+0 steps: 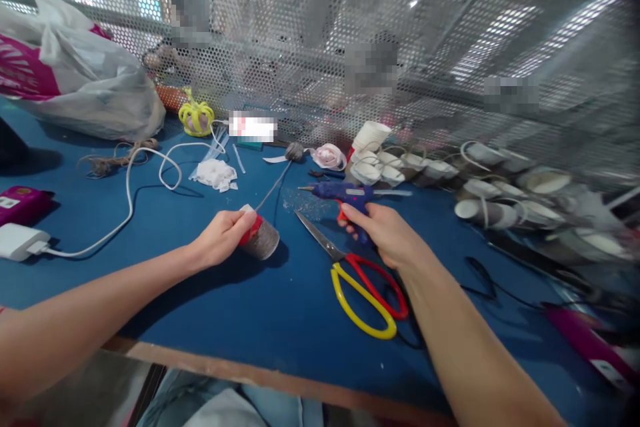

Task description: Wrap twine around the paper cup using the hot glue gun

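My left hand (223, 235) is closed around a small cup (265, 240) wrapped in grey cord with a red band, tilted above the blue table. From the cup a grey strand runs up to a ball of grey yarn (295, 151). A blue hot glue gun (335, 191) is in my right hand (385, 227), its nozzle pointing left and a clear glue stick out of its back. Under that hand lie scissors (327, 247) with one red and one yellow handle, blades toward the yarn. A pale pink ribbon roll (329, 156) sits beside the yarn ball.
At the right stand several paper cups (370, 140) and cord-wrapped cups (485, 213). White scraps (216, 174), a white charging cable (131, 193), a power bank (23, 240) and a plastic bag (95, 80) occupy the left. A perforated metal screen (300, 33) closes off the back.
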`<action>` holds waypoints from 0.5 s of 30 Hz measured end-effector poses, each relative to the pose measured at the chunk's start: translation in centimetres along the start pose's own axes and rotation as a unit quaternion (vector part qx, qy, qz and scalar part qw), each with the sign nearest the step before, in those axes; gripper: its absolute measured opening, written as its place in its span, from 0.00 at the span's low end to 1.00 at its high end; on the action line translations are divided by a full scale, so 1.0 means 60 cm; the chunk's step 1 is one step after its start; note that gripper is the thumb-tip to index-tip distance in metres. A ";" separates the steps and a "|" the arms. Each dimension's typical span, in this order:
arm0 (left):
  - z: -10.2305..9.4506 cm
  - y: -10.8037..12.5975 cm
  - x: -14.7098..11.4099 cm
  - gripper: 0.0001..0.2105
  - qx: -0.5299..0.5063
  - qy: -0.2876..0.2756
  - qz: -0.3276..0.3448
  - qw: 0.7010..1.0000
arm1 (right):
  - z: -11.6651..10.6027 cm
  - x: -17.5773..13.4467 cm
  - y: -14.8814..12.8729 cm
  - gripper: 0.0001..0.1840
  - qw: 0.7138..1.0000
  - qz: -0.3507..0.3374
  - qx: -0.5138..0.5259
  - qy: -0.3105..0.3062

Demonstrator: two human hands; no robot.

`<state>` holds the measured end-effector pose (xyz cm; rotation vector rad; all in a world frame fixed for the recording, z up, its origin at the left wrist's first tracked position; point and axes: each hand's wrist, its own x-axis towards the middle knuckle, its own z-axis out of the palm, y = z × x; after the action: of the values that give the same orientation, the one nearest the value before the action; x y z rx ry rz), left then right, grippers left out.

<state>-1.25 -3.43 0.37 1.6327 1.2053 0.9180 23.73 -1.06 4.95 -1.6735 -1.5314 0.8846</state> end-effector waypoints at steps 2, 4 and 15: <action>0.000 0.000 0.000 0.21 0.005 0.003 0.004 1.000 | 0.002 0.021 0.016 0.16 1.000 0.009 -0.028 0.010; 0.000 -0.001 0.000 0.21 0.015 0.010 0.007 1.000 | 0.006 0.037 0.031 0.18 0.997 0.017 -0.062 0.036; 0.007 0.006 -0.009 0.20 0.039 -0.005 0.026 0.999 | 0.077 0.012 -0.032 0.18 0.989 -0.138 -0.055 -0.006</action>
<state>-0.90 -4.10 0.52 1.7359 1.2090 0.9039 18.84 -0.02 4.09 -1.4838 -1.7968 0.6756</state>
